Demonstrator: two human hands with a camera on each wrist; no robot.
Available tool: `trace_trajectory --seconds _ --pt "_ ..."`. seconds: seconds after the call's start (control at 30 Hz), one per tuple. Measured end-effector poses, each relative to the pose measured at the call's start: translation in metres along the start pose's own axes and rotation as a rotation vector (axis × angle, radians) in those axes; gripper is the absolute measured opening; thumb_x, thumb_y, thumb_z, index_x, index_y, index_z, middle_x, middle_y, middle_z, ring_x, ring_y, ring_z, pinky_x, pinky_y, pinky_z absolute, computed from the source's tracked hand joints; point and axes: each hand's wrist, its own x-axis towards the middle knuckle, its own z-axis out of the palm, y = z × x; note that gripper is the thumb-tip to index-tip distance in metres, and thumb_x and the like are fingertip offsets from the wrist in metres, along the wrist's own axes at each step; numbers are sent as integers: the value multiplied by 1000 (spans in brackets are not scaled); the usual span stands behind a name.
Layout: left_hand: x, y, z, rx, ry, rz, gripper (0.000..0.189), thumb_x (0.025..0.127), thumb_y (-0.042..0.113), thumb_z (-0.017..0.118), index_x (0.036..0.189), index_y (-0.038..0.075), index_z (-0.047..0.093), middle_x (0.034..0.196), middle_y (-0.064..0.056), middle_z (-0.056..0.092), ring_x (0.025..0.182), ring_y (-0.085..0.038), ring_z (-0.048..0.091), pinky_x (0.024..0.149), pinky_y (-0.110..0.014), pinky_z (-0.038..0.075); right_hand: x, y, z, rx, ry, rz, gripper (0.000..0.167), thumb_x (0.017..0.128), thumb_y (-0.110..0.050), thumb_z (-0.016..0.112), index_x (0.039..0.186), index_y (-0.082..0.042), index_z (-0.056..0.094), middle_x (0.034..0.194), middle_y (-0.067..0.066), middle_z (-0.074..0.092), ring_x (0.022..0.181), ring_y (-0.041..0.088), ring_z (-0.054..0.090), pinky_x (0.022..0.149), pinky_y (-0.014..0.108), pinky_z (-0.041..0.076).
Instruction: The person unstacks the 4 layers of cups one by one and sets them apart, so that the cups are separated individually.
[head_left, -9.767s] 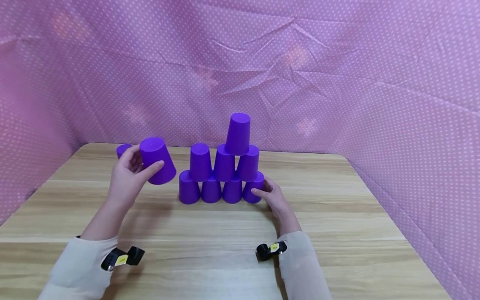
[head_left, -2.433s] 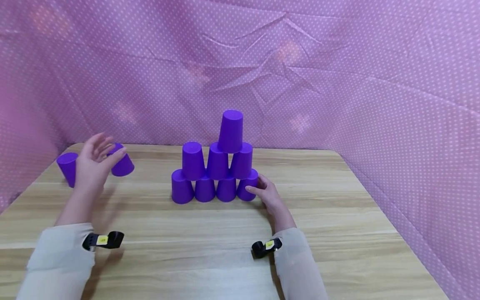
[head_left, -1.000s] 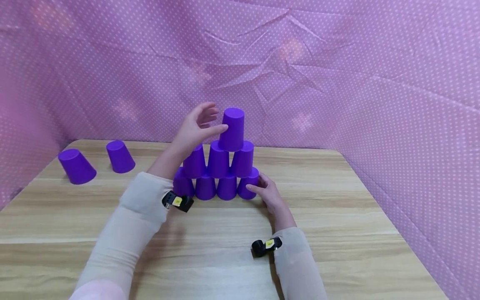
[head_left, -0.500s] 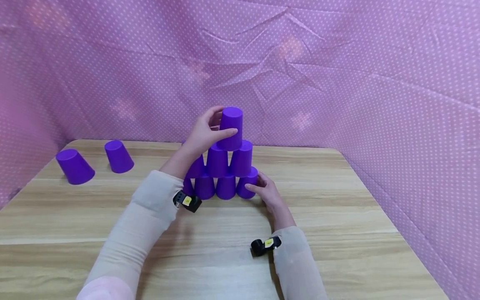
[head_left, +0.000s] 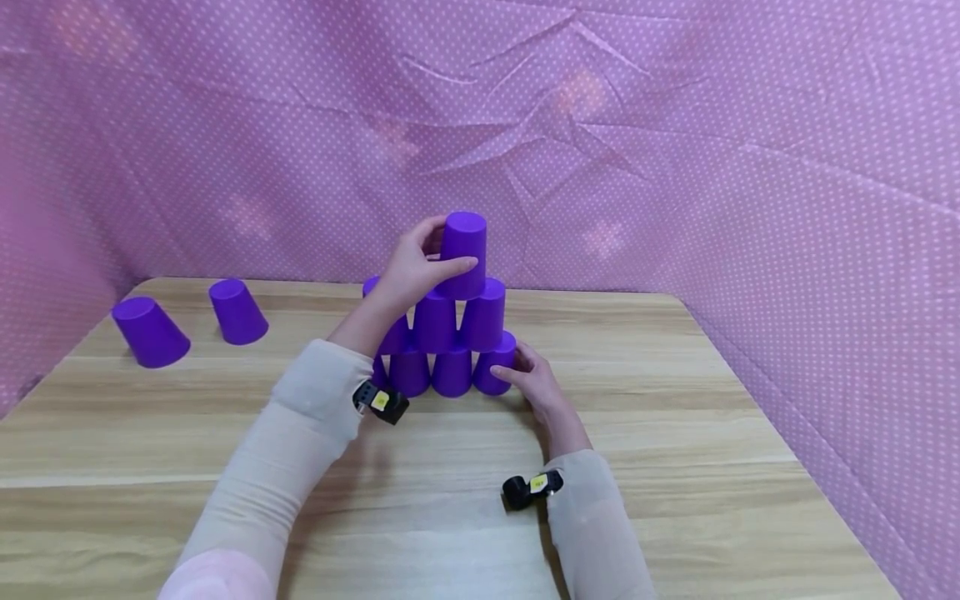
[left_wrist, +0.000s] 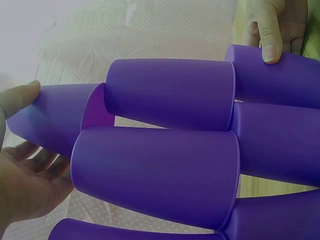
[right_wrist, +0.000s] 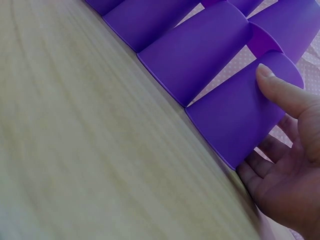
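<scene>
Purple cups stand upside down in a stepped stack. My left hand [head_left: 408,271] grips the top cup [head_left: 467,233], thumb on its near side and fingers behind. That cup rests across two middle-row cups, the centre one [head_left: 433,325] and the right one [head_left: 483,317]. My left forearm partly hides the left middle cup [head_left: 393,336] and the bottom-left cup. In the left wrist view the top cup [left_wrist: 60,107] lies between thumb and fingers. My right hand [head_left: 542,390] holds the bottom-right cup [right_wrist: 235,110], its thumb on the near side.
Two more upside-down purple cups stand apart on the left of the wooden table [head_left: 720,467]: a nearer one [head_left: 152,335] and a farther one [head_left: 238,315]. A pink dotted cloth [head_left: 525,125] hangs behind the table and along both sides.
The cup my left hand held earlier now stands on the table at left. That hand has since moved right and taken hold of the top cup. My right hand keeps its place.
</scene>
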Motion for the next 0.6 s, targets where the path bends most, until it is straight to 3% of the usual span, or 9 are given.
trace_trajectory --seconds 0.3,0.6 --pt "-5 6 -4 -43 23 12 58 72 12 69 123 4 42 106 -13 53 93 -22 51 81 -31 44 0 -1 0 -16 13 30 57 73 -7 67 125 -12 45 115 9 51 106 20 46 93 32 33" --pt "-13 18 -21 -49 71 34 59 72 11 69 124 5 42 107 -14 52 94 -24 51 79 -33 45 -1 -2 1 -16 12 9 57 74 -4 66 126 -9 43 116 13 50 107 23 45 94 34 33"
